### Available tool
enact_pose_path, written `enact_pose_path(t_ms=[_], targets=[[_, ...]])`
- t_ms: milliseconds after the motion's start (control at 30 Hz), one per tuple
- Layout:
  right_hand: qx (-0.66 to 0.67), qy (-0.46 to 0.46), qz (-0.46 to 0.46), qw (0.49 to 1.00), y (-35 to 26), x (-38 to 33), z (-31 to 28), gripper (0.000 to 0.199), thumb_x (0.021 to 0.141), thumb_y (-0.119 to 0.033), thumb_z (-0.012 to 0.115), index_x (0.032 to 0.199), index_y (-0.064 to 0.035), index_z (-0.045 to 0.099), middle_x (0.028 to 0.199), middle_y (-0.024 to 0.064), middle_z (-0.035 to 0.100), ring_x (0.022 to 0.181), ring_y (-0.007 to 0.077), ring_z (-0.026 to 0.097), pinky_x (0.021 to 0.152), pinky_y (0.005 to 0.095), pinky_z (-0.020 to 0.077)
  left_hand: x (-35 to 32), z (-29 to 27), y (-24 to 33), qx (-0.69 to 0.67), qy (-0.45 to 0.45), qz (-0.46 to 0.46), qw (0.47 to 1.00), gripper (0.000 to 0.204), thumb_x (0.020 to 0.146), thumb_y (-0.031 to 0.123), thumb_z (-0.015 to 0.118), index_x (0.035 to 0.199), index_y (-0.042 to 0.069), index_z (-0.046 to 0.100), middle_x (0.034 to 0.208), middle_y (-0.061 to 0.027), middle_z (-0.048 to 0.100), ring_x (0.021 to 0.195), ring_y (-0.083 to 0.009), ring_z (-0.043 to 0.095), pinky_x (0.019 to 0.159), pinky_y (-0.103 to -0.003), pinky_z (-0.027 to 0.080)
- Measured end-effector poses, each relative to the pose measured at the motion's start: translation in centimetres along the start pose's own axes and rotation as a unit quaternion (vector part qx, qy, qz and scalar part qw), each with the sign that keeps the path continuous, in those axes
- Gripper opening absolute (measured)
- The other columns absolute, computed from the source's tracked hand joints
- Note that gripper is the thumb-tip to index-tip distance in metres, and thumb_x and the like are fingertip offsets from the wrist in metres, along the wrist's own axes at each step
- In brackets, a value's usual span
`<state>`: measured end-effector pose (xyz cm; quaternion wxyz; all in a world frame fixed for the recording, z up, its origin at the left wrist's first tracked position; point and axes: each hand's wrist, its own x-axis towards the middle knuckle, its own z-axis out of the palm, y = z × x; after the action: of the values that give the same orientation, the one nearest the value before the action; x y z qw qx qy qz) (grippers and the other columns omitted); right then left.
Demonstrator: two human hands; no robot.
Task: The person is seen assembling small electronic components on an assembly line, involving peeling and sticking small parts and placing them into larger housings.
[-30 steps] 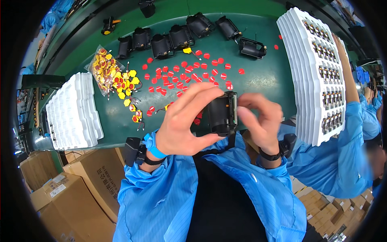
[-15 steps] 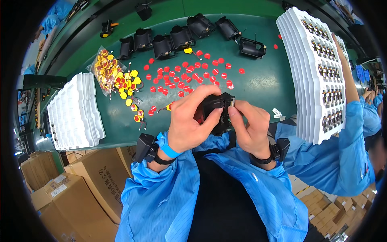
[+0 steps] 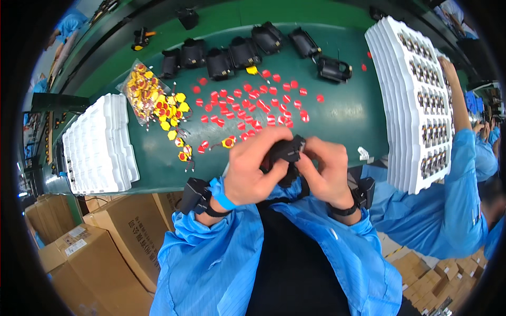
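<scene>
Black housing, its visible upper edge slanting toward two o'clock, long axis too covered to tell, sits at the left hand's two o'clock and the right hand's ten; both grasp this one piece. Beyond, toward eleven, many red discs; farther, from ten to one, seven similar housings

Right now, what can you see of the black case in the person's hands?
The black case looks like hard plastic, with an uneven upper edge. It is held by the near edge of the green table, exact tilt unclear. The left hand and right hand both grip it and hide most of its surface.
</scene>
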<state>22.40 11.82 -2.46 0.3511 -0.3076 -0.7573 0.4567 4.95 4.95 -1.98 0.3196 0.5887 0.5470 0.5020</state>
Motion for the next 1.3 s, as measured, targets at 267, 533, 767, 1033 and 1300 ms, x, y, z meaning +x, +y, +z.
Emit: enact_pose_path(t_ms=[267, 533, 767, 1033, 1300], targets=[[-0.26, 0.091, -0.119, 0.954, 0.3, 13.8, -4.6, 0.032, 0.088, -0.014, 0.068, 0.065, 0.0019, 0.051, 0.054, 0.0171, 0.049, 0.045, 0.0331, 0.047, 0.046, 0.0415, 0.0346, -3.1, -3.8, 2.0, 0.1, 0.151, 0.076, 0.98, 0.054, 0.079, -0.003, 0.069, 0.13, -0.008, 0.051, 0.108, -0.0184, 0.067, 0.081, -0.0205, 0.067, 0.069, -0.03, 0.05], [-0.527, 0.044, 0.051, 0.847, 20.2, 35.8, -11.6, 0.035, 0.077, -0.027, 0.074, 0.097, 0.0013, 0.066, 0.101, 0.0277, 0.068, 0.103, 0.0456, 0.064, 0.09, 0.0517, 0.0514, -10.5, -10.4, 1.8, 0.184, 0.322, -0.005, 0.928, 0.015, 0.081, -0.011, 0.063, 0.095, -0.006, 0.066, 0.087, -0.0153, 0.069, 0.071, -0.0191, 0.064, 0.065, -0.028, 0.05], [-0.451, 0.118, 0.093, 0.88, 16.7, 32.8, -14.7, 0.053, 0.089, -0.049, 0.069, 0.084, 0.0031, 0.072, 0.065, 0.0161, 0.067, 0.062, 0.0255, 0.069, 0.059, 0.0376, 0.0525, -12.8, -18.4, 1.9, 0.358, 0.398, -0.005, 0.845, 0.011, 0.082, -0.006, 0.064, 0.09, 0.001, 0.064, 0.071, -0.0085, 0.06, 0.058, -0.0193, 0.059, 0.054, -0.028, 0.045], [-0.132, 0.075, -0.043, 0.987, 0.5, 15.9, -4.7, 0.017, 0.097, -0.015, 0.064, 0.092, -0.0002, 0.07, 0.07, 0.002, 0.063, 0.057, 0.0047, 0.055, 0.051, 0.0203, 0.0404, -8.6, -22.2, 0.8, 0.37, 0.253, -0.074, 0.891, 0.006, 0.087, 0.001, 0.064, 0.092, -0.002, 0.064, 0.074, -0.0122, 0.063, 0.065, -0.0225, 0.062, 0.06, -0.033, 0.047], [-0.108, 0.0, 0.045, 0.993, 4.6, 4.8, -0.4, 0.008, 0.09, -0.002, 0.067, 0.088, 0.005, 0.068, 0.068, 0.0056, 0.064, 0.059, 0.0074, 0.06, 0.053, 0.0221, 0.0455, -0.1, -18.1, -5.1, 0.451, -0.019, -0.114, 0.885, 0.023, 0.091, 0.024, 0.063, 0.102, 0.003, 0.063, 0.075, -0.0216, 0.066, 0.073, -0.0418, 0.065, 0.064, -0.052, 0.05]])
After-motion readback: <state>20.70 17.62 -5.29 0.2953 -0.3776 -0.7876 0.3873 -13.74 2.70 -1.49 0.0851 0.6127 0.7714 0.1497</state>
